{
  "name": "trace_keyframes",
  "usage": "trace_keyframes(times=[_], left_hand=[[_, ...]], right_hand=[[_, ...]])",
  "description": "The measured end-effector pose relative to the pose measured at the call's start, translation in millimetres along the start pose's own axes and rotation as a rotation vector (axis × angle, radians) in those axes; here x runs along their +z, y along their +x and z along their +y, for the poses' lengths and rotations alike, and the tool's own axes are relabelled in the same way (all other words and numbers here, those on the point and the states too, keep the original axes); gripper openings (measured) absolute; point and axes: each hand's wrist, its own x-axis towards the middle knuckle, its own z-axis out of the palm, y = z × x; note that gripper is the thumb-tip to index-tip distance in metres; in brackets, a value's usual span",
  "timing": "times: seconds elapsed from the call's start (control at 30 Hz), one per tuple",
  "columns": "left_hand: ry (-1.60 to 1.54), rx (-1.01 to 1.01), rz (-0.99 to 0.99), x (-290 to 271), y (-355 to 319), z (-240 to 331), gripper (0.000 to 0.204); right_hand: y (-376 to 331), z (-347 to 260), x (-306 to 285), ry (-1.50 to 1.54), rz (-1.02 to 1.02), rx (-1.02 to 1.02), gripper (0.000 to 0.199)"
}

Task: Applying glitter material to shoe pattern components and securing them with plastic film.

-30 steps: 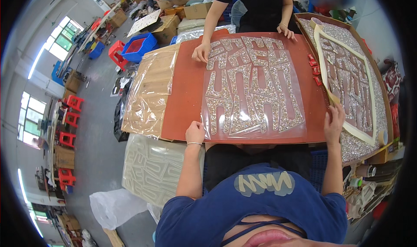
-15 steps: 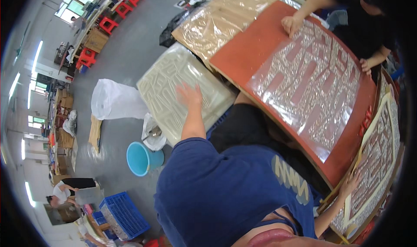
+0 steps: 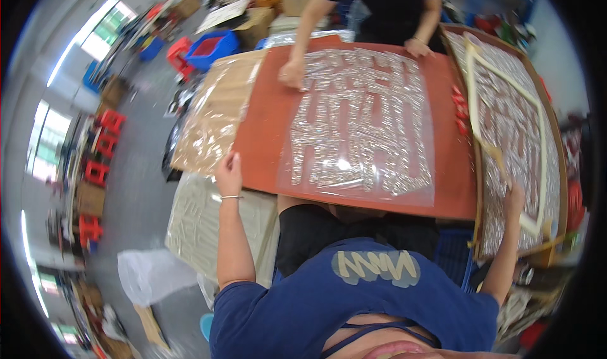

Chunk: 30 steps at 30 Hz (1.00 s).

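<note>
My left hand (image 3: 229, 172) is at the near left edge of the red-brown board (image 3: 259, 138), beside clear film over brown sheeting (image 3: 212, 115). Its fingers are bent together; whatever they may pinch is too small to make out. My right hand (image 3: 514, 198) is closed around the narrow end of a tan tool (image 3: 493, 150) with a wider flat end, above a framed tray of glittering strips (image 3: 550, 163). On the board lies a clear sheet (image 3: 360, 122) covered with silvery, sparkling strips. Another person's hand (image 3: 292, 73) rests at its upper left corner, and their other hand (image 3: 417, 47) on the board's far edge.
A stack of greenish-grey moulded sheets (image 3: 212, 223) stands below the board's left end. Small red pieces (image 3: 459, 109) lie by its right edge. White plastic (image 3: 152, 277) and a light blue bucket (image 3: 206, 326) are on the floor. Red stools (image 3: 107, 138) line the left.
My view has turned right toward the board. My left hand has left the grey sheets for the board's near left edge. My right hand has moved from the tray's edge and now holds the tan tool.
</note>
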Motion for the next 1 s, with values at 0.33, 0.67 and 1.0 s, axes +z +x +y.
trace_keyframes(times=[0.33,0.67,1.0], left_hand=[[-0.430,0.096,-1.631,287,-168,308,0.086],[-1.106,-0.888,-1.570,398,-180,291,0.085],[-0.916,-0.479,-1.552,419,-205,388,0.035]], right_hand=[[85,-39,-152,-0.091,0.381,-0.018,0.026],[-13,-105,-106,0.393,-0.310,-0.195,0.027],[36,126,-10,-0.011,-0.105,0.376,0.055]])
